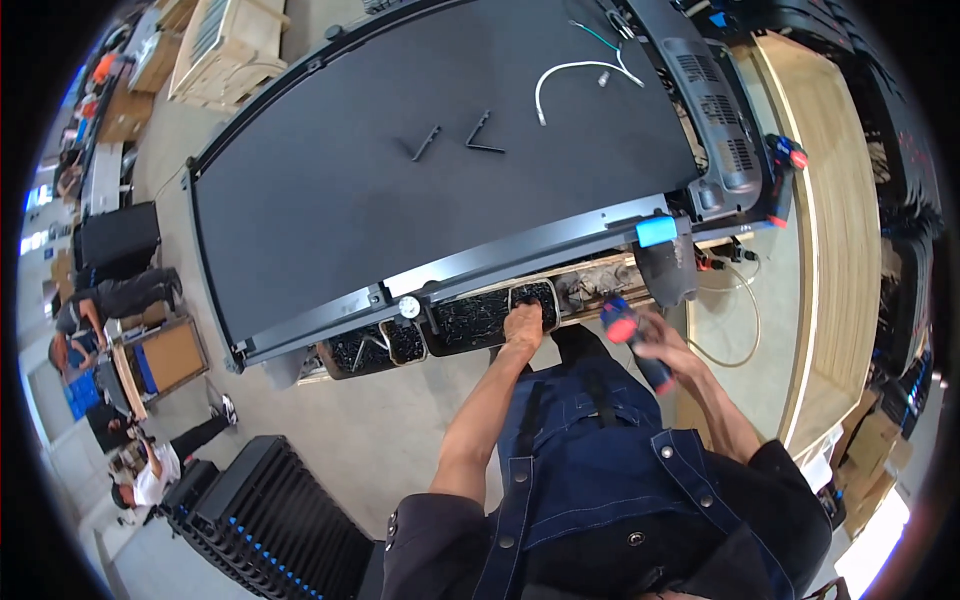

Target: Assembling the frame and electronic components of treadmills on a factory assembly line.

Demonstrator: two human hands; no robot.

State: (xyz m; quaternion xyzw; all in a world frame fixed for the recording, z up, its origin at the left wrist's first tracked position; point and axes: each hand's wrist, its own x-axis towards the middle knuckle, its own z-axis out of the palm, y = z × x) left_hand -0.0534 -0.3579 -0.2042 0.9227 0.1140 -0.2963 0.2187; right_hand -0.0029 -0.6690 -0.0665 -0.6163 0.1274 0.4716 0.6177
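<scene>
- Treadmill [440, 170]: big black belt deck lying flat across the view, motor-cover end to the right. Two hex keys [455, 137] and a white cable [580, 80] lie loose on the belt, well apart from the hands. Judgement: leave them there, don't lean on the deck or they'll slide.
- Screw trays [470, 320]: row of compartments full of dark screws, sitting along the near edge of the deck, just below the frame rail.
- Power driver [630, 340]: red/blue, blurred. Right hand [665, 345] wrapped round its grip, fingers closed on it; tip angle can't tell. Judgement: keep it pointed away from the left arm while picking.
- Left hand [522, 325]: reached down into the right-most tray compartment [535, 300], fingers curled in among the screws; whether it has one pinched I can't tell, fingertips hidden.
- Judgement, doing it well: pick one screw only, by the head, check length vs. the others before lifting, lift straight up so none spill over the tray wall.
</scene>
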